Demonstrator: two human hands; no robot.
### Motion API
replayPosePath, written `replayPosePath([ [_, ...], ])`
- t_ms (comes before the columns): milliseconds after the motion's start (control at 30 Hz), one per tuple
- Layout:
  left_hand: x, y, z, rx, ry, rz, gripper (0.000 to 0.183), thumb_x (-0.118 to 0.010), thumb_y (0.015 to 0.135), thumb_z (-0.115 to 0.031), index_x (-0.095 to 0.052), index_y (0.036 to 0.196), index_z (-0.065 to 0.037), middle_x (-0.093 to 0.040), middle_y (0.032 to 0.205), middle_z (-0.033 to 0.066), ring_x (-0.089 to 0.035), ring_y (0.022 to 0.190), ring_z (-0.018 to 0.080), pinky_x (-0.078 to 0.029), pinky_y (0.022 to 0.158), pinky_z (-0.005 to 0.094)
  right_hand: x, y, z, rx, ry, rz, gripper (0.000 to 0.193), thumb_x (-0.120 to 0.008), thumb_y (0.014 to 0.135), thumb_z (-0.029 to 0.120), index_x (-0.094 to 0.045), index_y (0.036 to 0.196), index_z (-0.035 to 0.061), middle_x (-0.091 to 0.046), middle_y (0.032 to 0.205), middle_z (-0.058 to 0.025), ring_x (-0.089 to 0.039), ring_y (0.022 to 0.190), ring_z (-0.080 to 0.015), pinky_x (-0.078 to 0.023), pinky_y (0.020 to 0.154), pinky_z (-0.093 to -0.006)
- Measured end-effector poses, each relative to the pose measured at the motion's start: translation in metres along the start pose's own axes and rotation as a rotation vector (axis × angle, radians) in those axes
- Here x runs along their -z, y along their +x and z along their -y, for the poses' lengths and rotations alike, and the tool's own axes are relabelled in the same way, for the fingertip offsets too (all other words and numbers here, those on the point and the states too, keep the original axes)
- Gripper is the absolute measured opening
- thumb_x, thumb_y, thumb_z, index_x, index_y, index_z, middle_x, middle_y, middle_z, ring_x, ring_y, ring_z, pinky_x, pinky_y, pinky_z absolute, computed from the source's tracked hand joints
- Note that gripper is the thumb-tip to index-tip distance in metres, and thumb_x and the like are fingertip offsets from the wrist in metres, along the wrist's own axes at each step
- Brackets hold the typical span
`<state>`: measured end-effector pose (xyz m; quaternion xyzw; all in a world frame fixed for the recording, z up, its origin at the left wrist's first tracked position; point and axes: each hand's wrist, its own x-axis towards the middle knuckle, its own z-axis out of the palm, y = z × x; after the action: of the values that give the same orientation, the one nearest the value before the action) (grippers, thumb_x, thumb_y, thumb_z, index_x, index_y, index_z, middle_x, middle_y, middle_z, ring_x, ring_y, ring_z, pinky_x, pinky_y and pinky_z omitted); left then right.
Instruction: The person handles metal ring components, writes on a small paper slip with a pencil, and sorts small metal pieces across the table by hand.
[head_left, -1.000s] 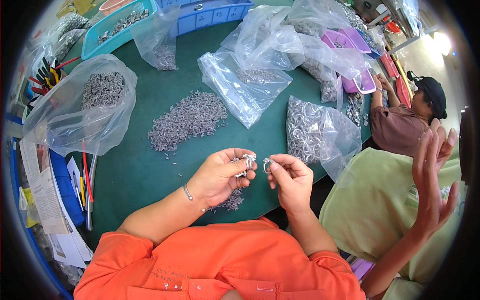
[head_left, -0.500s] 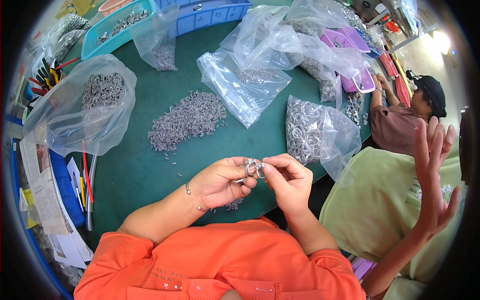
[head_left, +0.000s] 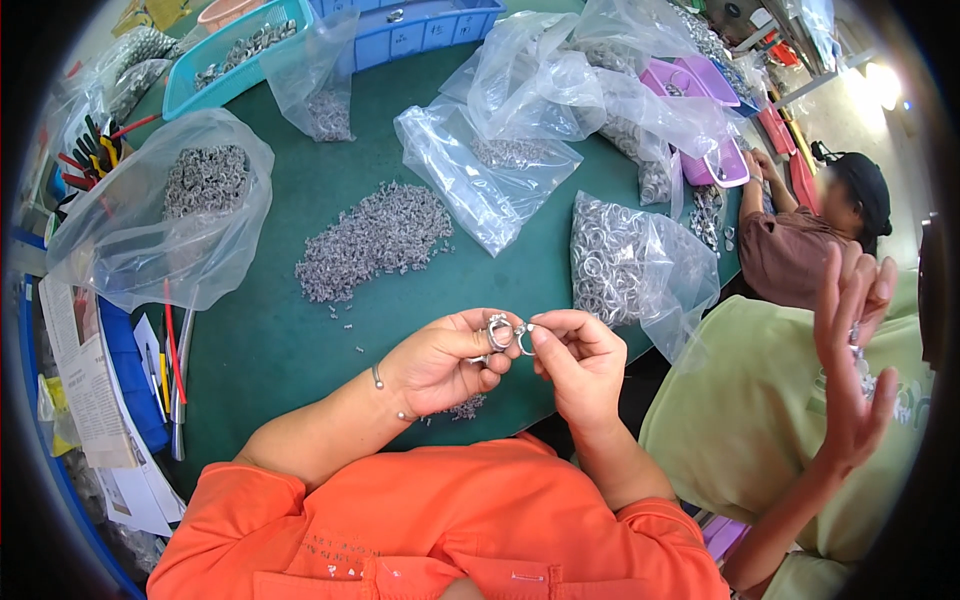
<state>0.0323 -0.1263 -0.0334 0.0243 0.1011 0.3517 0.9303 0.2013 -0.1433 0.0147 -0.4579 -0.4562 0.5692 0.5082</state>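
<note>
From here I see the left hand [head_left: 445,362], half curled, holding at least one ring [head_left: 491,337] and the right hand [head_left: 582,362] pinching a second ring [head_left: 519,342] above one desk [head_left: 260,350].

The left hand [head_left: 450,365] is gripping metal rings [head_left: 497,334] between thumb and fingers; the right hand [head_left: 583,365] is pinching 1 small ring [head_left: 525,341] just beside them; a heap of grey parts [head_left: 375,240] is lying on the green table [head_left: 270,345]; 1 clear bag of rings [head_left: 608,262] is resting farther right; a co-worker's raised hand [head_left: 855,350] is overlapping a pale green shirt [head_left: 740,410].
</note>
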Motion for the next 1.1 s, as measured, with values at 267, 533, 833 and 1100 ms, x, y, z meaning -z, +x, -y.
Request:
replayPosePath([
  [267,-0.011,-0.005,0.0,-0.046,0.259,-0.173,0.021,-0.061,0.091,-0.014,-0.059,0.107,0.0,-0.063,0.084,0.0032,-0.061,0.071,0.0092,-0.052,0.062,0.0228,0.01,0.0,-0.003,-0.042,-0.046,0.034,0.016,-0.056,0.093,0.007,-0.064,0.099,-0.0053,-0.063,0.082,-0.0069,-0.058,0.067,-0.0079,-0.045,0.055,-0.0189],
  [533,-0.012,-0.007,0.0,-0.046,0.228,-0.145,0.02,-0.059,0.092,-0.014,-0.06,0.106,0.001,-0.063,0.084,0.0029,-0.061,0.07,0.0087,-0.052,0.062,0.0227,0.014,-0.002,-0.008,-0.087,0.135,0.057,0.025,-0.048,0.097,0.013,-0.061,0.105,-0.0066,-0.063,0.081,-0.0089,-0.059,0.065,-0.0119,-0.046,0.054,-0.0215],
  [833,-0.012,-0.004,0.004,-0.138,0.3,-0.199,0.019,-0.062,0.089,-0.011,-0.062,0.104,0.001,-0.063,0.082,0.0049,-0.06,0.068,0.0107,-0.051,0.059,0.0237,0.013,0.0,-0.014,0.106,-0.055,0.066,0.014,-0.061,0.087,-0.002,-0.063,0.099,-0.0058,-0.062,0.089,-0.0082,-0.059,0.071,-0.0095,-0.045,0.054,-0.0181],
  [1100,-0.015,-0.003,0.003,-0.187,0.406,-0.229,0.021,-0.065,0.088,-0.011,-0.063,0.104,0.002,-0.064,0.082,0.0044,-0.061,0.067,0.0097,-0.051,0.059,0.0224,0.018,0.002,-0.015,0.177,-0.14,0.085,0.014,-0.063,0.085,-0.004,-0.064,0.098,-0.0046,-0.061,0.091,-0.0092,-0.059,0.072,-0.0099,-0.046,0.054,-0.0186],
])
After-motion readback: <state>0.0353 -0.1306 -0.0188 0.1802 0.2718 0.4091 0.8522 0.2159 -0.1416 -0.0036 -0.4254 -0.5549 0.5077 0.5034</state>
